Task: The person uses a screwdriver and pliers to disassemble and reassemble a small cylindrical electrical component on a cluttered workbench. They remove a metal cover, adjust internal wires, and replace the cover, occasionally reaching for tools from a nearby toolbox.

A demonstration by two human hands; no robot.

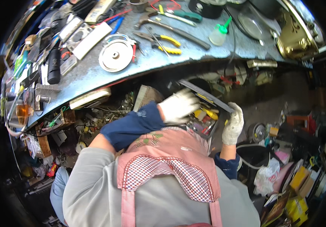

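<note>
Both my hands wear white work gloves, with navy sleeve covers on the forearms. My right hand (233, 125) has its fingers closed at the right end of a long dark grey edge (208, 95). That edge slants above an open box or drawer (213, 130); I cannot tell whether it is a lid or a rim. Yellow pieces (209, 113) and other small parts lie inside. My left hand (179, 106) is over the left side of the same box, smeared by motion. Its fingers and anything in them cannot be made out.
On the blue workbench (83, 77) lie a hammer (174, 30), yellow-handled pliers (163, 42), a round white metal part (116, 55) and a green-capped squeeze bottle (219, 33). Clutter fills the bench's left end. A black bucket (252, 155) and bags stand at my right.
</note>
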